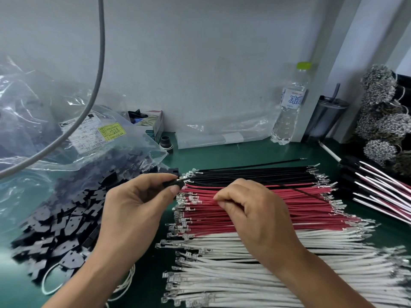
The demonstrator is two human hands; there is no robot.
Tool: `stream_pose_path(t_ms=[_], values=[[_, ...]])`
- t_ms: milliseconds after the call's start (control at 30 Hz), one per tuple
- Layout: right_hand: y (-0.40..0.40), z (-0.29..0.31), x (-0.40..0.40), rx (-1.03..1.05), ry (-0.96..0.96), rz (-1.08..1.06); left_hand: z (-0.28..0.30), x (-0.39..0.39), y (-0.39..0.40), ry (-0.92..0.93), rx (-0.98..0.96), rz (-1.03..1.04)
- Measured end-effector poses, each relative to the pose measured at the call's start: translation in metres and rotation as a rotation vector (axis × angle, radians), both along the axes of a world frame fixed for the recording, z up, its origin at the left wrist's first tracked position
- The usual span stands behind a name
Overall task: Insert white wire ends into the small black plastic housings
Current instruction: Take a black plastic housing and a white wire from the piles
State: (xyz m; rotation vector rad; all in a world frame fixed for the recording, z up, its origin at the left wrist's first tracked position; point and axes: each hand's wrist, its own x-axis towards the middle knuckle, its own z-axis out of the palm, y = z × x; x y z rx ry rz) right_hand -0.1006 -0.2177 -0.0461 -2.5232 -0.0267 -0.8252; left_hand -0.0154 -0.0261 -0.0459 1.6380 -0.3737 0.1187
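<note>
Green bench [255,152], left hand [133,203] pinching black housing [174,184]

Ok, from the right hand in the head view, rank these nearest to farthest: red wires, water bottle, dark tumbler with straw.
1. Red wires: directly under the right hand, fingertips over them.
2. Water bottle: far back against the wall, slightly to the right.
3. Dark tumbler with straw: just right of the bottle, marginally farther; those two are nearly too close to call.

White wires [255,258] with metal ends lie side by side in a flat row. Black housings [64,221] lie heaped to their left. One housing [174,184] sits pinched above the row.
</note>
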Motion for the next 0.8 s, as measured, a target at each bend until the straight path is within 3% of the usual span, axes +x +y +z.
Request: stream_pose_path(t_ms=[200,300,533,800], values=[[-0.0049,-0.0004,-0.0005,0.220,-0.043,0.014,0.0033,-0.0014,-0.0011,0.074,-0.091,-0.024],[-0.0054,-0.0004,0.0003,0.220,-0.030,0.046,0.0038,-0.0009,0.0000,0.109,-0.123,-0.062],[-0.0027,0.0080,-0.0036,0.210,-0.196,0.078,0.0084,-0.0035,0.0013,0.162,-0.209,-0.220],[0.0014,0.0086,-0.0052,0.168,-0.193,0.076,0.0084,-0.0027,0.0024,0.197,-0.222,-0.301]])
